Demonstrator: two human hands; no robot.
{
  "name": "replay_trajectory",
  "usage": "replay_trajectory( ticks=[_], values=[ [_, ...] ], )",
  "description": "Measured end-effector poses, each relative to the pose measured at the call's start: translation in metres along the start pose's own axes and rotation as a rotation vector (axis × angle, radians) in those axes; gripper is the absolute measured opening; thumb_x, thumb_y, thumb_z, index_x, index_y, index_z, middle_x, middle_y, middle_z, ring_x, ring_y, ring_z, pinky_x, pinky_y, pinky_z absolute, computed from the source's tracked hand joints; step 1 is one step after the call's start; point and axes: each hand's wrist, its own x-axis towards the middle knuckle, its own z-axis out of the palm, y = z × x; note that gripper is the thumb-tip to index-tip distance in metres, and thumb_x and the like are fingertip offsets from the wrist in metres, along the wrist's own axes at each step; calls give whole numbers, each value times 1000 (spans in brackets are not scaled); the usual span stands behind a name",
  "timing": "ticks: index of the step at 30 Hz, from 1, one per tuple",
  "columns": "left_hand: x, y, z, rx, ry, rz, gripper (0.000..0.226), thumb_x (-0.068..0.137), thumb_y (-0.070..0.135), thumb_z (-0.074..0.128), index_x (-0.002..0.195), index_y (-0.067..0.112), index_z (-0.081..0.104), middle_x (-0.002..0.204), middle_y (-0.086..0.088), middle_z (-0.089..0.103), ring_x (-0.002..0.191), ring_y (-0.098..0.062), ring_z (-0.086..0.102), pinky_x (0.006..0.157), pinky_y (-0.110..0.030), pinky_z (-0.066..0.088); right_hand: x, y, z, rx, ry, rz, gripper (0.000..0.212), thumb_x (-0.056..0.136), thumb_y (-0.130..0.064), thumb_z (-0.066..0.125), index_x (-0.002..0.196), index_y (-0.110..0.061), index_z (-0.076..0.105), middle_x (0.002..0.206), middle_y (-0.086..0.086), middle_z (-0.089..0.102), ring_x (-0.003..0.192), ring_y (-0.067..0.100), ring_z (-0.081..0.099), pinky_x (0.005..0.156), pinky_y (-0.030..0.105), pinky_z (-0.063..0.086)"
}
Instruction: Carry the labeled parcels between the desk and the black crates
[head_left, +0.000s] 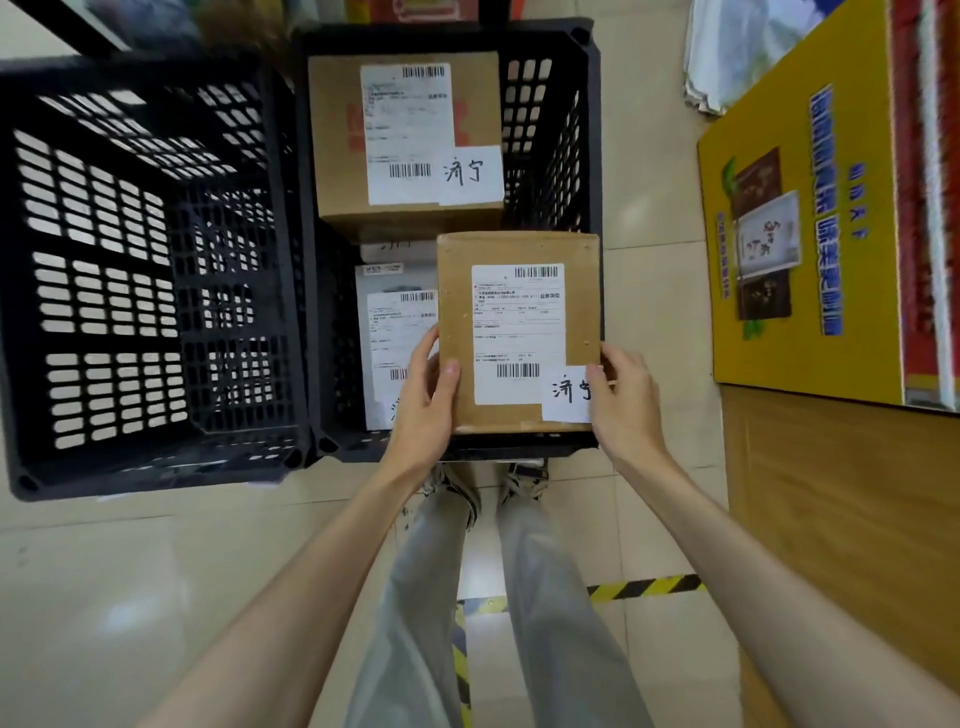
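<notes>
I hold a flat brown parcel with a white shipping label and a handwritten slip over the near right corner of the right black crate. My left hand grips its lower left edge, thumb on top. My right hand grips its lower right edge, thumb on the slip. Inside that crate lie a larger brown labeled box at the far end and a white labeled parcel beneath my parcel's left side. The left black crate holds no parcels that I can see.
Both crates stand side by side on a pale tiled floor. A wooden desk runs along the right, with a yellow printed box on it. Yellow-black tape marks the floor by my legs.
</notes>
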Motion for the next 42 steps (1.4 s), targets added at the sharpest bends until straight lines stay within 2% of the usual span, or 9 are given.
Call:
replay_trajectory(
  ticks=[5, 11, 15, 23, 28, 33, 37, 40, 42],
  values=[
    [1, -9, 5, -3, -14, 23, 43, 108, 37, 43, 147, 52, 30, 152, 13, 47, 134, -4, 50, 113, -39, 45, 7, 5, 7, -43, 18, 36, 32, 103, -14, 45, 132, -5, 57, 119, 4, 52, 111, 20, 52, 96, 33, 43],
    [-1, -10, 4, -14, -10, 31, 49, 109, 36, 43, 154, 42, 28, 154, 16, 44, 139, -4, 45, 117, -41, 41, -2, 6, 7, -36, 62, 5, 27, 102, -16, 50, 126, -7, 59, 114, 2, 50, 108, 17, 51, 87, 24, 39],
    [7, -9, 0, -9, -21, 7, 50, 109, 36, 39, 156, 40, 24, 155, 15, 42, 140, -5, 44, 118, -41, 40, 0, 0, 13, -57, 72, -11, 36, 103, -21, 51, 134, -4, 56, 118, 3, 49, 114, 20, 51, 99, 35, 45],
    [19, -19, -3, 59, -8, 14, 55, 108, 43, 40, 159, 39, 21, 157, 17, 40, 142, -5, 42, 118, -43, 39, 15, 2, 24, -177, 9, -40, 30, 102, -21, 53, 126, -3, 57, 113, 6, 47, 112, 24, 51, 93, 36, 49],
    [29, -19, -2, 44, 9, 14, 53, 109, 31, 43, 159, 33, 27, 150, 15, 50, 127, 8, 53, 107, -23, 48, 22, 1, 28, -311, -40, -62, 30, 103, -19, 50, 127, -2, 52, 118, 9, 45, 115, 24, 45, 95, 42, 49],
    [30, -18, -6, 47, -8, 18, 51, 108, 26, 46, 157, 33, 34, 145, 16, 55, 129, -2, 55, 109, -35, 49, 12, -6, 23, -488, 10, -129, 31, 102, -19, 54, 128, -4, 47, 122, 11, 44, 114, 24, 44, 85, 37, 50],
    [34, -8, -15, 337, 51, 69, 72, 103, 28, 59, 162, 32, 19, 166, 11, 25, 152, -7, 22, 125, -45, 27, 11, -6, 14, -662, 25, -246, 47, 97, -21, 62, 136, -4, 44, 126, 14, 47, 114, 26, 46, 80, 31, 45],
    [37, 3, -23, 795, -1, 315, 93, 96, 40, 66, 163, 31, 1, 171, 8, -4, 156, -9, -5, 127, -39, 7, 18, -2, 12, -799, -19, -423, 80, 82, -8, 77, 148, 4, 34, 148, 25, 40, 132, 38, 45, 105, 43, 47],
    [41, 5, -26, 1020, -112, 446, 98, 94, 50, 63, 163, 28, -3, 170, 6, -12, 156, -11, -13, 126, -39, 2, 24, 5, 9, -920, -100, -553, 87, 83, -9, 75, 153, 5, 25, 160, 23, 26, 148, 36, 28, 121, 44, 27]
  ],
)
